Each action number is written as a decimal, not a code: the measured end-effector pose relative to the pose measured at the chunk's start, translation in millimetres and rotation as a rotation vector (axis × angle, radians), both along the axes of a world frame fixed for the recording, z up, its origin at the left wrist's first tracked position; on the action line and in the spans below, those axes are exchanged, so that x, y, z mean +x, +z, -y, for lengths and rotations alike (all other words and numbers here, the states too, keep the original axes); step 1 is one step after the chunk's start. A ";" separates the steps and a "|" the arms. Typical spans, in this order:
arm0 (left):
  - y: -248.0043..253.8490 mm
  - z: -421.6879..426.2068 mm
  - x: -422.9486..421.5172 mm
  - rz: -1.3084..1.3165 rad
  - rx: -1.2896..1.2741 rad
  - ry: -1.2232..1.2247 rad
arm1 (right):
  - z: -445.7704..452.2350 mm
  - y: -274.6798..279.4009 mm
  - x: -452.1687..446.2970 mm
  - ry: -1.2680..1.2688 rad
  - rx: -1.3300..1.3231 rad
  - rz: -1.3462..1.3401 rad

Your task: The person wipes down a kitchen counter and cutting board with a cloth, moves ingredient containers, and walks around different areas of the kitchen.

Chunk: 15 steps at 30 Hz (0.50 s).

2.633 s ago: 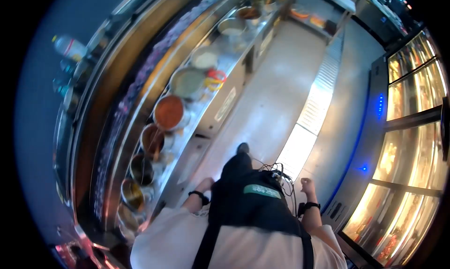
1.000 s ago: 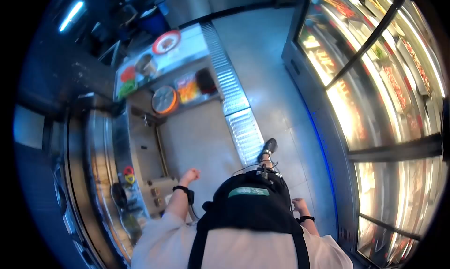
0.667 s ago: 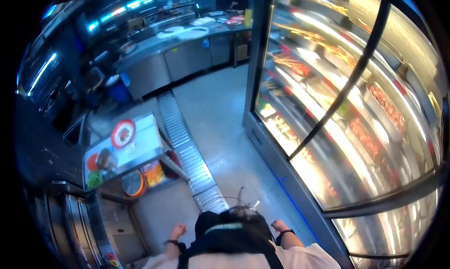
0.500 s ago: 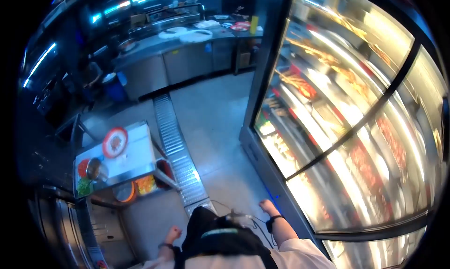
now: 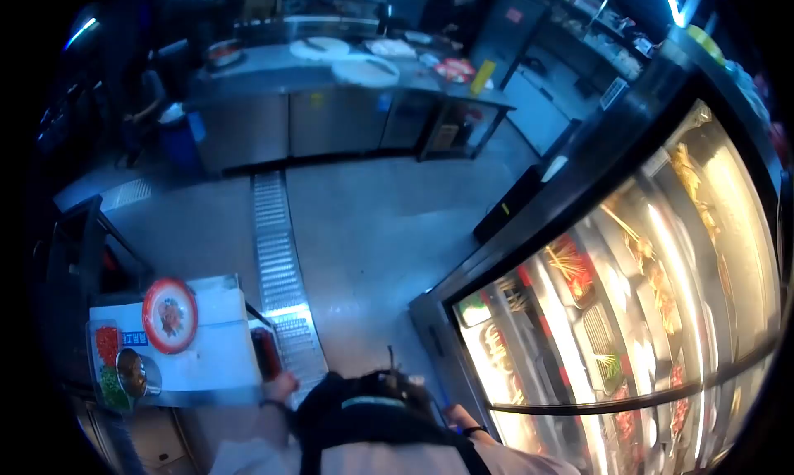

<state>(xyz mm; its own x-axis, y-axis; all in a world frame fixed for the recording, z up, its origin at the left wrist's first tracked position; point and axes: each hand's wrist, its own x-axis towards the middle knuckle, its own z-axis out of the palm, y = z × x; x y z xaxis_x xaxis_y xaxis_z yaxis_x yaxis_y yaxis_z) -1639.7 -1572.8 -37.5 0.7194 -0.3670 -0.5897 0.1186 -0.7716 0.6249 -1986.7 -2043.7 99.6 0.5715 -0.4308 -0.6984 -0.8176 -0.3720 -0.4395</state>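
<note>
My left hand [image 5: 283,386] hangs low beside the right side of a white-topped table [image 5: 217,336], its fingers loosely curled and nothing visible in them. Whether it touches the table edge I cannot tell. My right hand [image 5: 456,415] is down at my side by the lit glass display fridge [image 5: 426,314], also curled, slightly blurred, with nothing seen in it. On the table is a red-rimmed plate [image 5: 169,316] with a floral-looking centre. Nearby sit a metal pot [image 5: 132,372], chopped red food [image 5: 107,343] and chopped green food [image 5: 112,386].
A metal drain grate [image 5: 277,261] runs along the floor ahead. Beyond it stands a steel counter [image 5: 335,126] bearing large white round plates [image 5: 364,70]. A blue bin [image 5: 179,141] stands left of the counter, and a person [image 5: 142,107] is in the dark beside it.
The view has swung and moved forward: table and fridge sit lower, and more of the room's right side shows. My left hand has come up towards the table; my right hand sits lower in view.
</note>
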 end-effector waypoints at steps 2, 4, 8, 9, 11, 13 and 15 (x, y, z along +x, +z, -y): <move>74.0 36.1 58.8 -0.091 -0.243 0.210 | 2.7 -32.9 -12.6 0.379 -0.126 -0.081; 62.8 52.4 112.4 -0.109 -0.277 0.213 | 14.9 -32.4 28.5 0.405 -0.107 -0.114; 52.8 70.2 186.8 -0.152 -0.144 0.158 | 70.8 -99.3 110.5 0.913 -0.182 -0.176; 47.2 74.4 207.9 -0.150 -0.143 0.177 | 90.5 -98.1 149.5 0.932 -0.181 -0.173; 20.6 65.9 239.0 -0.141 -0.138 0.219 | 121.4 -82.4 233.8 0.795 -0.285 0.492; 29.5 74.2 280.7 -0.173 -0.118 0.326 | 166.7 -85.4 355.0 0.653 -0.124 -0.034; 38.7 70.7 309.6 -0.014 -0.186 0.505 | 186.4 -46.4 483.9 0.203 0.034 -0.192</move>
